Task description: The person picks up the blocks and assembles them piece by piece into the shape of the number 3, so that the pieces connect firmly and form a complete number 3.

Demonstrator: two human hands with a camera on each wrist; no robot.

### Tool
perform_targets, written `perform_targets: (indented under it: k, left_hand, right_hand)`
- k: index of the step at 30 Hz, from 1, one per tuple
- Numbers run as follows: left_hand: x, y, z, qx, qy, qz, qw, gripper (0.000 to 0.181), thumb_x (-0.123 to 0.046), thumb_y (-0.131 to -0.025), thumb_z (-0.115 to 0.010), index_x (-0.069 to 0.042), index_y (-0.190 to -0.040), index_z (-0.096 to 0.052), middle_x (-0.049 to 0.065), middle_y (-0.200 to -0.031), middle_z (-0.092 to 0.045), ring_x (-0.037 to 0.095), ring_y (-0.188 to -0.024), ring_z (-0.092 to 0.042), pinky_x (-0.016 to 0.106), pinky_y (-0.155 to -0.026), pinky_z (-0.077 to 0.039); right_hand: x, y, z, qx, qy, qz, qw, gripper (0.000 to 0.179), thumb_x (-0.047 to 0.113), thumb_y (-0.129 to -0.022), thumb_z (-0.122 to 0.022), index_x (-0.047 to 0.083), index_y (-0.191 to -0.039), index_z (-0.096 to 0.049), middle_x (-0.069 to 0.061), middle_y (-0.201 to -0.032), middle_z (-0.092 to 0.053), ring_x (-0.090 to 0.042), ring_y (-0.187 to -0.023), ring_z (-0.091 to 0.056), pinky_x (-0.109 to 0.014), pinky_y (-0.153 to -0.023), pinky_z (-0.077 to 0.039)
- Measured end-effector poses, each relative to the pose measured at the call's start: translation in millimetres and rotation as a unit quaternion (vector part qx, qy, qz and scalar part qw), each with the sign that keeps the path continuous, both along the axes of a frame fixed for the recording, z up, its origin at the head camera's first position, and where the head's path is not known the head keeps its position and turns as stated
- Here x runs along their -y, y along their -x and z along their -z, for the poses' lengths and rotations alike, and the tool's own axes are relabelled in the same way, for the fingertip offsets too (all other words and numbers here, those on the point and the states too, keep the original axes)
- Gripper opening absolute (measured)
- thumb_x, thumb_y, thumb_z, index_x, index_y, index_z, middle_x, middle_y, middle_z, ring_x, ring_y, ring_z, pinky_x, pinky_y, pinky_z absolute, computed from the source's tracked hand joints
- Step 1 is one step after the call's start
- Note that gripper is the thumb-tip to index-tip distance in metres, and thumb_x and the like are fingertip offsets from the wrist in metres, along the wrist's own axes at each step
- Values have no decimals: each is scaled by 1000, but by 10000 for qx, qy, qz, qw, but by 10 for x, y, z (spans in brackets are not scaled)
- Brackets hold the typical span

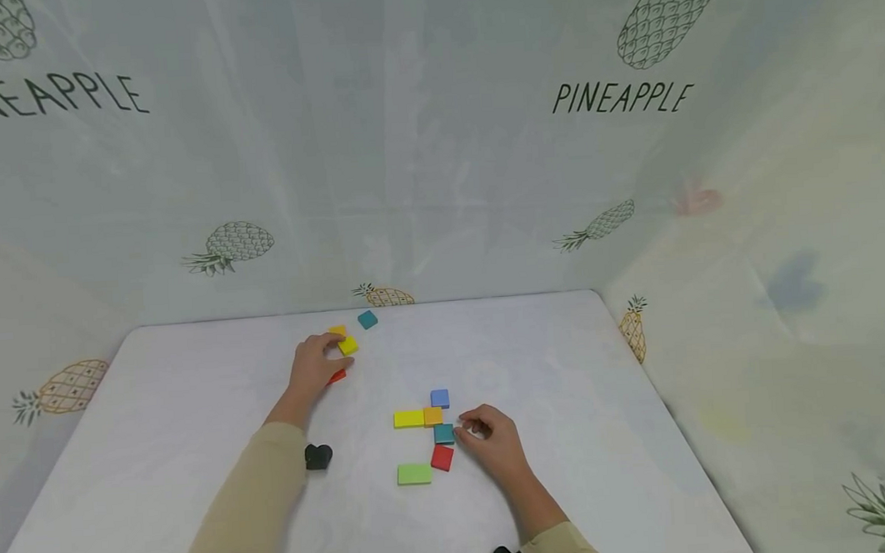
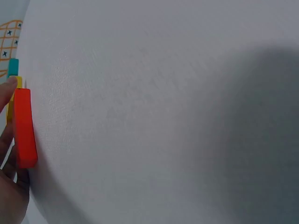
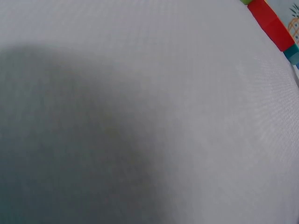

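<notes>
At the back left of the table, my left hand [image 1: 318, 362] has its thumb and fingers on either side of a yellow block [image 1: 348, 346], pinching it. An orange-yellow block [image 1: 338, 330] lies just behind the fingers. A red block [image 2: 25, 128] stands close in the left wrist view, partly hidden by the hand in the head view. My right hand [image 1: 494, 441] is by the middle group, its thumb tip right at the edge of a teal block [image 1: 443, 433]. Its fingers are loosely bent with nothing between them. It does not show in the right wrist view.
Around the teal block lie a blue block [image 1: 440, 398], an orange block [image 1: 433, 416], a long yellow block [image 1: 408, 419], a red block [image 1: 442, 458] and a green block [image 1: 414, 474]. Another teal block [image 1: 367, 320] lies near the table's [image 1: 568, 370] back edge.
</notes>
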State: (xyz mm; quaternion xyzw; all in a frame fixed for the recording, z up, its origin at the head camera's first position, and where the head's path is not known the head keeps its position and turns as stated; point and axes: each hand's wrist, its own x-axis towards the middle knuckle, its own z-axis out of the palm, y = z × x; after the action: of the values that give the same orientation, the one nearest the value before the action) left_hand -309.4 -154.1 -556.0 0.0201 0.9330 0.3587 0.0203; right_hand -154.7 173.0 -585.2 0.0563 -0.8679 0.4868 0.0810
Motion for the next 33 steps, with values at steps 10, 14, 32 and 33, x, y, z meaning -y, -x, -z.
perform_targets:
  k: [10, 14, 32, 33]
  left_hand:
    - [-63, 59, 12, 92, 325, -314, 9989, 46, -22, -87, -73, -6, -129, -59, 15, -114, -60, 35, -107, -47, 48, -97, -41]
    - [-84, 67, 12, 186, 263, -517, 9981, 44, -20, -87, -73, -8, -127, -61, 13, -110, -60, 33, -106, -46, 47, -97, -41]
    - [-139, -39, -91, 257, -129, -504, 9983, 44, -18, -85, -75, -3, -125, -62, 14, -108, -60, 32, -100, -50, 45, -93, -44]
    - [-149, -59, -95, 185, -128, -472, 9986, 44, -18, -84, -76, -3, -124, -63, 13, -108, -61, 31, -100, -51, 45, -93, -44]
  right_hand:
    - [-14, -2, 16, -81, -37, 3, 10000, 14, 18, -84, -78, 20, -97, -71, 12, -83, -59, -11, -76, -54, -23, -68, -49]
    - [-10, 1, 5, -271, -11, -28, 9996, 14, 16, -83, -78, 18, -95, -72, 12, -81, -59, -11, -74, -54, -24, -67, -48]
    - [-18, 9, 31, -348, -66, -35, 9994, 14, 17, -84, -77, 20, -96, -71, 13, -82, -59, -8, -75, -54, -23, -67, -49]
    - [-19, 9, 32, -325, -68, -22, 9994, 14, 17, -83, -78, 20, -96, -71, 14, -82, -60, -8, -75, -54, -23, -67, -49]
